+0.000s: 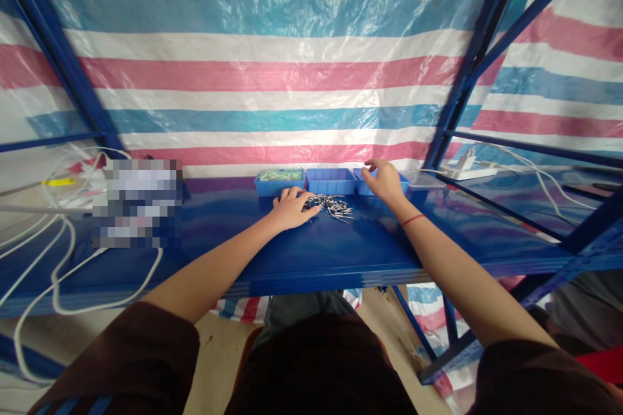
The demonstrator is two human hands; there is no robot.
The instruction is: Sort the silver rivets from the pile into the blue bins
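Glossy blue metal makes up the worktop [302, 253] before you, its painted surface throwing back soft reflections, and on it lies a loose pile of slim, shiny metal pins [337, 206], straight and rod-like, pointing every which way. Your left hand [293, 209] arches over the pile's left side, thumb and fingers apart; you cannot tell from this view whether a pin is between them. Your right hand [386, 183], with a thin red cord [413, 220] at the wrist, is over the right blue plastic bin [363, 189], its thumb and forefinger parted, and whether it holds anything small cannot be told. That bin stands in a row with a ribbed middle bin [331, 183] and a left bin [280, 189] holding pale green packets [281, 175], all just beyond the pile. Between your forearms, a broad stretch of worktop runs from the pins to the straight near edge [311, 284]. Beyond the bins, crinkled striped sheeting [272, 71] closes off the far side, while blue uprights bound you at left [58, 58] and right [474, 58]. A clear plastic tray [427, 180] and a white power strip [470, 172] sit far right; at left, white cables [54, 285] loop over the near edge, beside a pixelated patch [141, 201].
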